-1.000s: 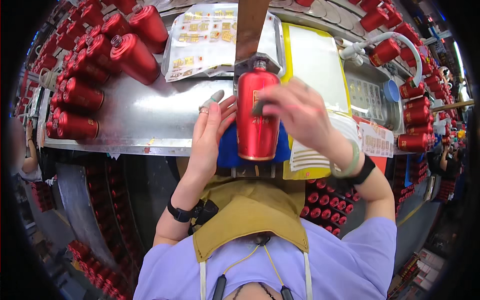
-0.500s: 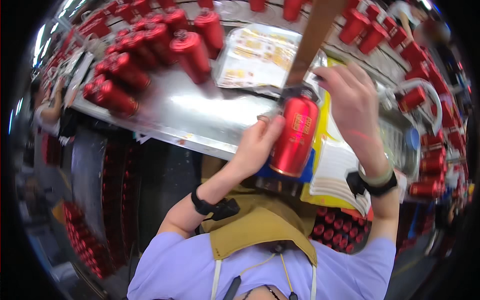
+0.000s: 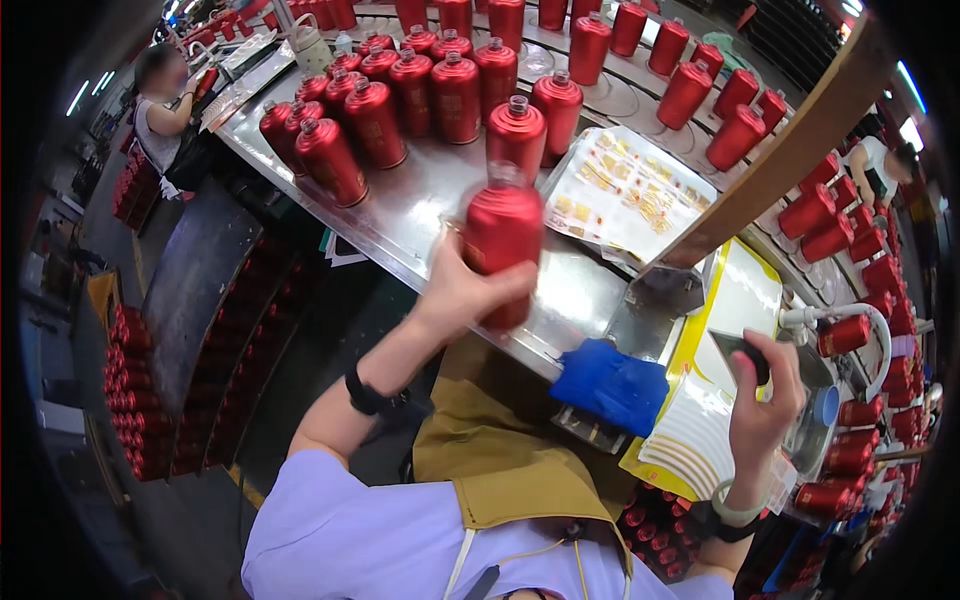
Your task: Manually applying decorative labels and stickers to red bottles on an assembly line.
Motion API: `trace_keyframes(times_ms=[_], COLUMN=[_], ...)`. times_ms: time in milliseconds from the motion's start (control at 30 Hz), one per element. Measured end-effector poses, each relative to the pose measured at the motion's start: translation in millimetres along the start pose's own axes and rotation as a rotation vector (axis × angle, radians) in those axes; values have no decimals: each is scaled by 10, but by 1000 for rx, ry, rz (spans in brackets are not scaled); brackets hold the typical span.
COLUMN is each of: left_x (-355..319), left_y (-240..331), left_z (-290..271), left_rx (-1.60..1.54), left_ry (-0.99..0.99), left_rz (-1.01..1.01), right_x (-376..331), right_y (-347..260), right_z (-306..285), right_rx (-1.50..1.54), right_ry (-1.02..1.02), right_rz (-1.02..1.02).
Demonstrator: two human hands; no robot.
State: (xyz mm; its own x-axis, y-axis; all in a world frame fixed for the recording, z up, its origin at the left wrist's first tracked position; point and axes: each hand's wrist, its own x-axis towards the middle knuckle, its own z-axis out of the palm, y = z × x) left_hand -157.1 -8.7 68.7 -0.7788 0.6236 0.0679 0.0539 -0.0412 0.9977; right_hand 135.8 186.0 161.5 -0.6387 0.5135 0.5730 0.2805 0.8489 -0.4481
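Observation:
My left hand (image 3: pixel 455 292) is wrapped round a shiny red bottle (image 3: pixel 503 225) with a clear neck, upright over the metal table and slightly blurred. Between the thumb and fingers of my right hand (image 3: pixel 766 415) is a small dark flat tool (image 3: pixel 748 358), its exact kind unclear. That hand is over white sheets with curved strips (image 3: pixel 690 445), beside a yellow-edged board (image 3: pixel 705 330). A sheet of gold and red labels (image 3: pixel 625 195) lies beyond the held bottle. Just behind that bottle stands another red bottle (image 3: pixel 517 130).
Several red bottles (image 3: pixel 410 90) crowd the metal table (image 3: pixel 400 225) at the left. More stand on a curved conveyor (image 3: pixel 640 95) behind. A brown post (image 3: pixel 770 150) slants over the table. A blue cloth (image 3: pixel 610 385) lies at the front edge. Co-workers (image 3: pixel 165 115) are in the distance.
My left hand has carried the red bottle away from the post, toward the standing bottles at the left. My right hand has drawn back toward me, over the white sheets. The view has shifted.

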Motion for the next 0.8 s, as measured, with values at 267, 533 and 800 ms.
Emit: trace_keyframes(times_ms=[267, 533, 800], left_x=[1710, 2034, 1713], left_y=[-759, -778, -747], left_z=[-845, -661, 70], left_rx=[412, 672, 200], left_ry=[687, 990, 209], left_rz=[517, 617, 427], right_x=[-248, -306, -460], right_y=[-153, -206, -245], right_z=[215, 304, 436], right_rx=[92, 109, 395], right_ry=[-15, -37, -77], right_rz=[138, 221, 394])
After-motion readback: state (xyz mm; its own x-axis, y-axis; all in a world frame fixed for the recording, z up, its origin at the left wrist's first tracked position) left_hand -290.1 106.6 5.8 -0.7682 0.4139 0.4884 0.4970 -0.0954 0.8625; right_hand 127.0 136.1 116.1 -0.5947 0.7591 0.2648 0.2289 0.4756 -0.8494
